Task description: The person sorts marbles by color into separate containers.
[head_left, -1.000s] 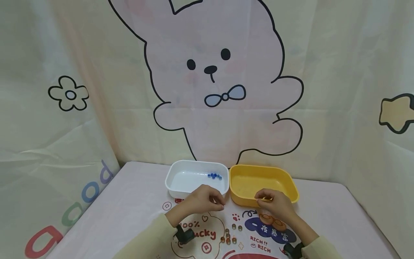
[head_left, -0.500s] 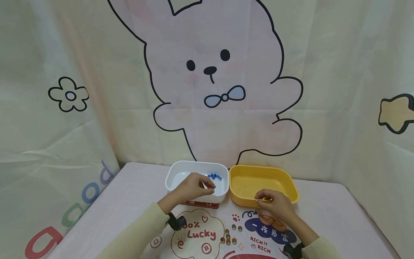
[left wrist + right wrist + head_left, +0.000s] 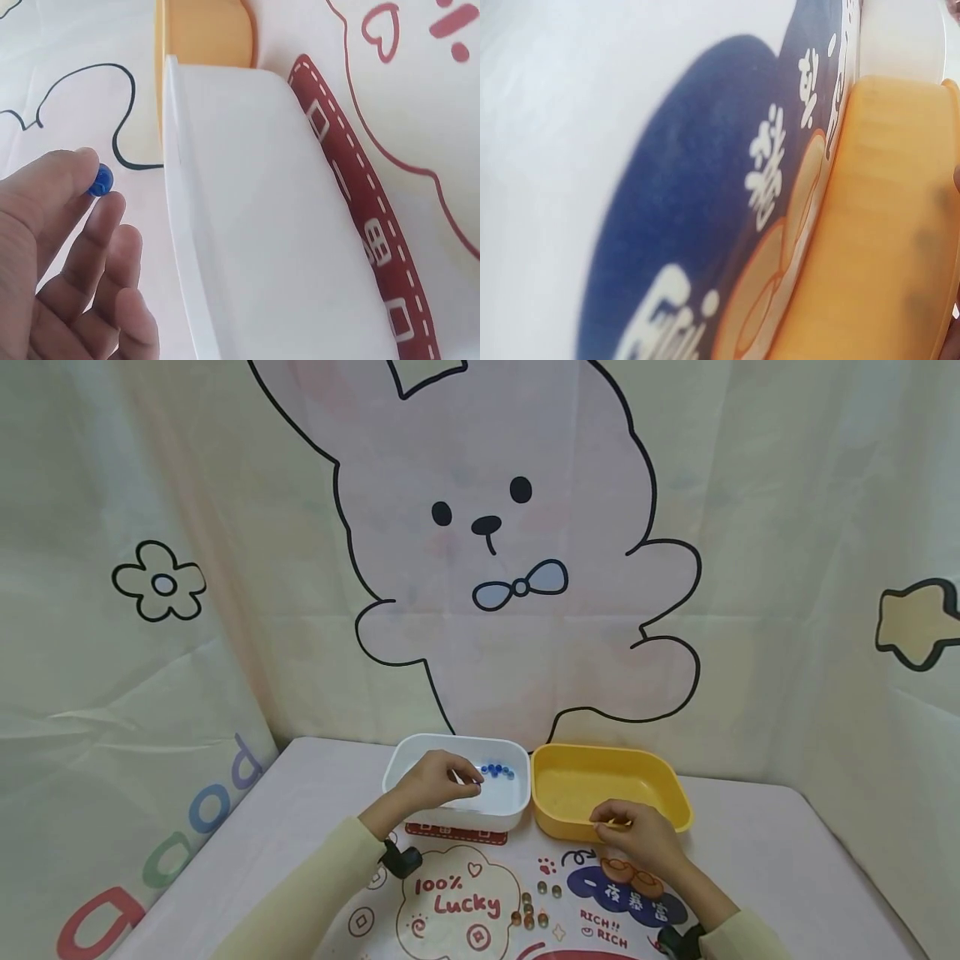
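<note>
My left hand (image 3: 439, 780) is over the white tub (image 3: 465, 818), and its thumb and index finger pinch a blue marble (image 3: 102, 181), plain in the left wrist view. Inside that tub, to the right of the hand, lie several blue marbles (image 3: 497, 770). My right hand (image 3: 637, 835) is at the near rim of the yellow tub (image 3: 555, 827), fingers bent. Whether it grips the rim or holds something small cannot be made out; in the right wrist view only slivers of it show past the tub wall.
Several brown marbles (image 3: 528, 910) lie on the printed tablecloth (image 3: 780, 877) in front of the tubs. The two tubs stand side by side near the table's back edge. Behind them hangs a curtain (image 3: 765, 693) with a cartoon animal.
My left hand has moved left and away from me, from the white tub's near right corner to over the tub. The right hand stays where it was.
</note>
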`<control>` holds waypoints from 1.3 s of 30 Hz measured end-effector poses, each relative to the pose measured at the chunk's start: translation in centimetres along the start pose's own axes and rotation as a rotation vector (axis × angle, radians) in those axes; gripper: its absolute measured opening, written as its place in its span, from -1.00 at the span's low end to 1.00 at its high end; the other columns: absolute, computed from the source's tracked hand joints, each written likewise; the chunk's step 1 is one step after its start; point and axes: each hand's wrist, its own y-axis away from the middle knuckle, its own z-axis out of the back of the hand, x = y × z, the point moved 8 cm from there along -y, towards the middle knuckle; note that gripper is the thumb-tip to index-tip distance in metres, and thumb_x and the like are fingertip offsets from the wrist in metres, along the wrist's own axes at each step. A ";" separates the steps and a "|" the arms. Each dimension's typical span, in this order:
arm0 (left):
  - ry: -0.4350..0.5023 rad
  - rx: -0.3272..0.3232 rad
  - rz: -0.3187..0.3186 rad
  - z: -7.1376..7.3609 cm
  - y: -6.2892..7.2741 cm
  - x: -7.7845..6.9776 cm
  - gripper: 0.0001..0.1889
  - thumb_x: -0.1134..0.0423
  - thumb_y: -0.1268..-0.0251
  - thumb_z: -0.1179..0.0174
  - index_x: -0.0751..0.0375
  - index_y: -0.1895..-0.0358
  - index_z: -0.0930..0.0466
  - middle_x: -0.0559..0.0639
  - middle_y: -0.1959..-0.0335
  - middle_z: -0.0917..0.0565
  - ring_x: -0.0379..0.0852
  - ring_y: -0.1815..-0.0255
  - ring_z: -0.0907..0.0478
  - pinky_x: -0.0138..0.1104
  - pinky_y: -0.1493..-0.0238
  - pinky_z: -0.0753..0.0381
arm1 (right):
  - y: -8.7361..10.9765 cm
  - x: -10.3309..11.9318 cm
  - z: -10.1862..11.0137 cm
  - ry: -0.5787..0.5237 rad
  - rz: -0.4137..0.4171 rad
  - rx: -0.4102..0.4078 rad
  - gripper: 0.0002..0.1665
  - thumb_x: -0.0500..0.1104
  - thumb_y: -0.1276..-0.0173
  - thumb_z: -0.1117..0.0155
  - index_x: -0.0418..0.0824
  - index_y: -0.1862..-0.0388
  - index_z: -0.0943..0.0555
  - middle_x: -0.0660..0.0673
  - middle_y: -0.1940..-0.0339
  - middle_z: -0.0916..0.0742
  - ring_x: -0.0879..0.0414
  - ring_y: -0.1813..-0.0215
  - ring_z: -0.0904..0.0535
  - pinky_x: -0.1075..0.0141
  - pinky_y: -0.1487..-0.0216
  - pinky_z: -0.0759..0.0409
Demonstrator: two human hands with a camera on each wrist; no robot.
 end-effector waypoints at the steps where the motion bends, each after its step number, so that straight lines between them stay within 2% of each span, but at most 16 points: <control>1: 0.001 -0.001 0.004 0.1 -0.1 0.2 -0.89 0.13 -0.16 -0.34 -0.06 0.25 -0.75 -0.18 0.29 -0.72 -0.25 0.35 -0.54 -0.37 0.43 -0.54 | 0.0 0.0 0.0 0.001 -0.001 0.000 -0.88 -0.11 -0.20 -0.40 0.15 0.33 -0.68 0.20 0.30 -0.72 0.24 0.21 -0.56 0.43 0.11 -0.56; 7: -0.003 -0.015 0.051 0.3 -0.4 1.5 -0.89 0.17 -0.15 -0.35 0.01 0.25 -0.75 -0.18 0.32 -0.72 -0.25 0.28 -0.58 -0.37 0.29 -0.56 | 0.0 0.0 0.0 0.003 0.003 -0.006 -0.89 -0.10 -0.20 -0.40 0.14 0.33 -0.69 0.20 0.30 -0.72 0.25 0.21 -0.56 0.42 0.10 -0.57; 14: 0.058 -0.024 0.167 0.2 -0.7 3.4 -0.88 0.22 -0.12 -0.37 0.09 0.27 -0.73 -0.13 0.36 -0.71 -0.22 0.31 -0.59 -0.34 0.24 -0.58 | 0.0 0.0 -0.1 0.000 -0.006 -0.002 -0.88 -0.12 -0.19 -0.40 0.15 0.33 -0.69 0.20 0.31 -0.72 0.24 0.20 -0.56 0.46 0.10 -0.56; 20: 0.080 -0.034 0.210 -0.2 -1.1 5.3 -0.89 0.19 -0.12 -0.37 0.05 0.28 -0.73 -0.15 0.34 -0.72 -0.22 0.29 -0.60 -0.32 0.20 -0.59 | -0.1 0.0 -0.1 -0.019 -0.020 0.012 -0.88 -0.14 -0.20 -0.39 0.10 0.31 -0.70 0.16 0.29 -0.72 0.22 0.20 -0.55 0.48 0.10 -0.55; 30: 0.091 -0.039 0.289 -1.3 -2.3 8.1 -0.93 0.16 -0.06 -0.41 -0.04 0.36 -0.74 -0.17 0.33 -0.71 -0.18 0.25 -0.53 -0.26 0.14 -0.47 | 0.0 0.1 -0.1 -0.008 -0.017 0.007 -0.88 -0.14 -0.20 -0.39 0.11 0.31 -0.70 0.17 0.30 -0.72 0.23 0.20 -0.56 0.47 0.09 -0.55; 39: 0.132 0.002 0.377 -2.1 -3.0 9.5 -0.91 0.21 -0.04 -0.41 0.04 0.36 -0.73 -0.09 0.34 -0.69 -0.14 0.32 -0.52 -0.33 0.27 -0.48 | -0.1 0.3 0.0 -0.019 0.003 0.005 -0.91 -0.12 -0.21 -0.40 0.09 0.31 -0.70 0.16 0.29 -0.72 0.23 0.20 -0.56 0.42 0.09 -0.59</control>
